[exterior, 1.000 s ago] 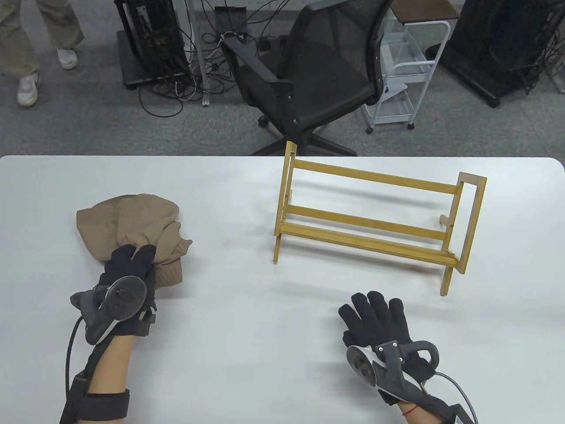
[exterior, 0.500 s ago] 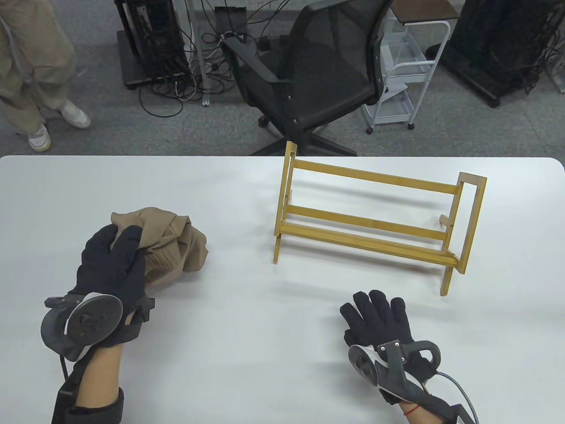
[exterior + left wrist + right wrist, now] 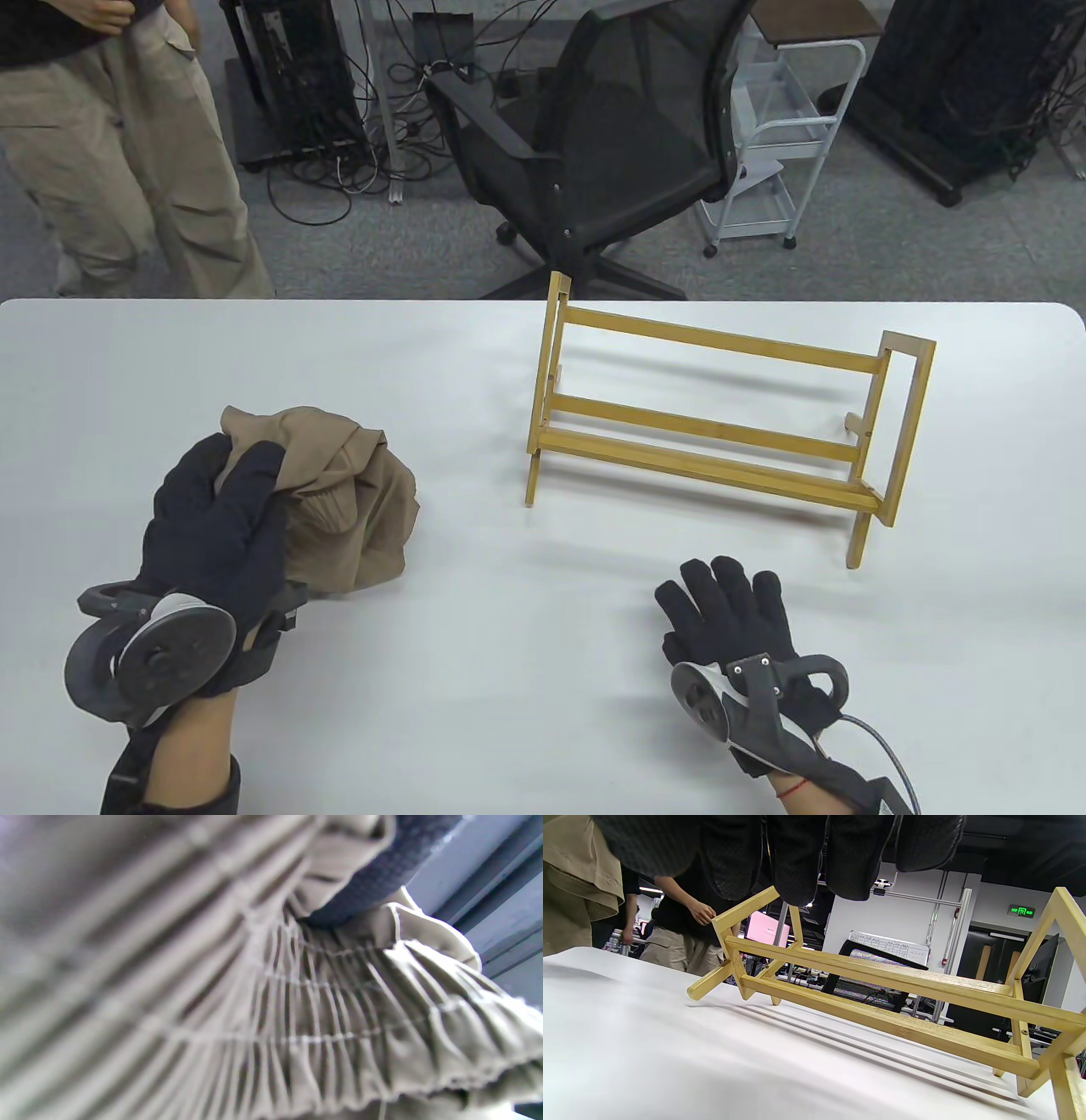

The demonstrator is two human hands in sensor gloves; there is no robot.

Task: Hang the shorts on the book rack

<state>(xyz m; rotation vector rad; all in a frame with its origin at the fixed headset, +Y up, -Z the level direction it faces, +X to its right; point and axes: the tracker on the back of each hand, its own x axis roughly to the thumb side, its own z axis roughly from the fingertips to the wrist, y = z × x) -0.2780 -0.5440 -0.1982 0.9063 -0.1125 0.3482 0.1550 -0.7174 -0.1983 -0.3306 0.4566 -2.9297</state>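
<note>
Shorts (image 3: 348, 492), bunched well left of the book rack (image 3: 713, 424), feel soft and floppy in my left hand (image 3: 216, 526), which grips them. Best hold: the elastic waistband (image 3: 322, 1014). My right hand (image 3: 734, 615) rests spread flat near the rack.

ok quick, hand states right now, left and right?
Left hand: grips the bunched shorts.
Right hand: open, fingers spread flat, holding nothing.

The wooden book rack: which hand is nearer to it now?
Right. The right hand lies flat just in front of the book rack, not touching; the left hand grips the shorts farther left.
</note>
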